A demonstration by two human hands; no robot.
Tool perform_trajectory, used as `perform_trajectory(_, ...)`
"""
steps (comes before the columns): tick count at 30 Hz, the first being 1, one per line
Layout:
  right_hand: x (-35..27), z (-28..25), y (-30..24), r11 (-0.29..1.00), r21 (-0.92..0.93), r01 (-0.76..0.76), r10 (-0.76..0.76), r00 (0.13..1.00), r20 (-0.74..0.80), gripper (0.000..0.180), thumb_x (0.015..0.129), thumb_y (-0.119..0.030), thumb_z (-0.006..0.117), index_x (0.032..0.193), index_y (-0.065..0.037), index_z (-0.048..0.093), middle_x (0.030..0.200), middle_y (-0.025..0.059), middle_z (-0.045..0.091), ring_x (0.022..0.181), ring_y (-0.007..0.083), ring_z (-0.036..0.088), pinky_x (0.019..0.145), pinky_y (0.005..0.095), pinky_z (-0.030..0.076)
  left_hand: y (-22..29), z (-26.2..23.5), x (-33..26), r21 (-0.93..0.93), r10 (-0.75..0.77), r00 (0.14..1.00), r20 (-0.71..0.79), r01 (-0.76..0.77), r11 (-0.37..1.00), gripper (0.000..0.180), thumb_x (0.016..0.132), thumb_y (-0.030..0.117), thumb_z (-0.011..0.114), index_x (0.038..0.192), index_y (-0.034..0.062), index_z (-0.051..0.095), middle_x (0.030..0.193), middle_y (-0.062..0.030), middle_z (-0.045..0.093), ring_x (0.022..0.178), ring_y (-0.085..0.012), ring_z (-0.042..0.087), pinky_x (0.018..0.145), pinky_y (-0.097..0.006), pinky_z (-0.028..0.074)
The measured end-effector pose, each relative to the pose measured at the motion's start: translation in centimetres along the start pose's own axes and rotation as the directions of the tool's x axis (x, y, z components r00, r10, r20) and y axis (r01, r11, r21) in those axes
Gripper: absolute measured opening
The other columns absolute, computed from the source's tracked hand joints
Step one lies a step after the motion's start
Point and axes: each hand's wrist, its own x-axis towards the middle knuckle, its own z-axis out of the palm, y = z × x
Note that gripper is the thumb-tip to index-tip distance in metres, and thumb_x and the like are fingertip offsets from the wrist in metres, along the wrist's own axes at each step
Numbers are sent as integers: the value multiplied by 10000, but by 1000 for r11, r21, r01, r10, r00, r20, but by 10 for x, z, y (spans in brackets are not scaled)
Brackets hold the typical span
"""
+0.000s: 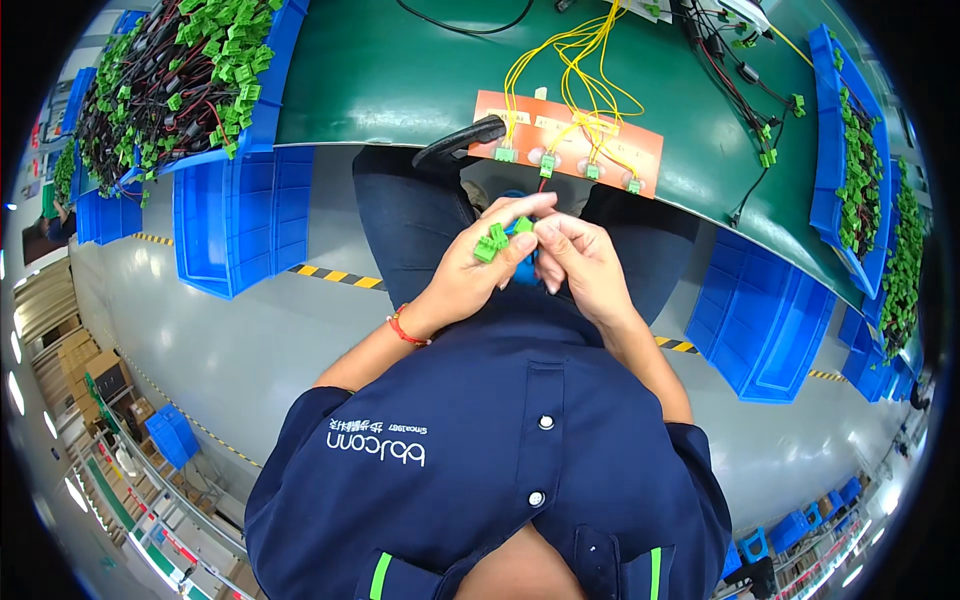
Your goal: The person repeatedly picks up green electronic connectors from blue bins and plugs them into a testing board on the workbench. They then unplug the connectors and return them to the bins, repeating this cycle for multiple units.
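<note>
Both hands are raised close together over my lap, in front of the bench edge. My left hand (468, 262) holds several small green terminal connectors (490, 243) between its thumb and fingers. Another green connector (523, 226) sits between the two hands, by the left thumb tip. My right hand (590, 268) is closed in a pinch beside it; what its fingertips hold is hidden. Just beyond, an orange test board (640, 152) lies at the bench edge with green connectors along its front. From one of these, a green plug (547, 166), a short red wire runs toward my hands.
Yellow wires (577, 45) lead back from the board, and a black handle-like part (460, 140) lies at its left. Blue bins (272, 80) of black cables with green connectors flank the green bench (390, 90). Blue crates (240, 225) stand below on both sides.
</note>
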Motion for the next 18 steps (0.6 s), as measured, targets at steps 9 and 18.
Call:
perform_trajectory(9, 16, 4, 4, 998, -35, -43, 42, 999, -13, 250, 1028, -280, 578, 996, -43, 649, 688, -38, 516, 632, 56, 494, 629, 240, 449, -13, -5, 6, 98, 140, 969, -205, -122, 988, 320, 1041, 248, 544, 1228, 2, 625, 1076, -5, 607, 636, -5, 424, 548, -179, 349)
perform_trajectory(18, 8, 4, 24, 892, -448, 63, -125, 986, -111, 251, 991, -150, 611, 1202, -15, 623, 767, -17, 588, 681, 61, 526, 647, 240, 452, -24, -17, 25, -249, -24, 910, -415, -88, 965, 155, 946, 207, 713, 902, 79, 637, 787, 34, 634, 607, 0, 433, 515, -191, 308)
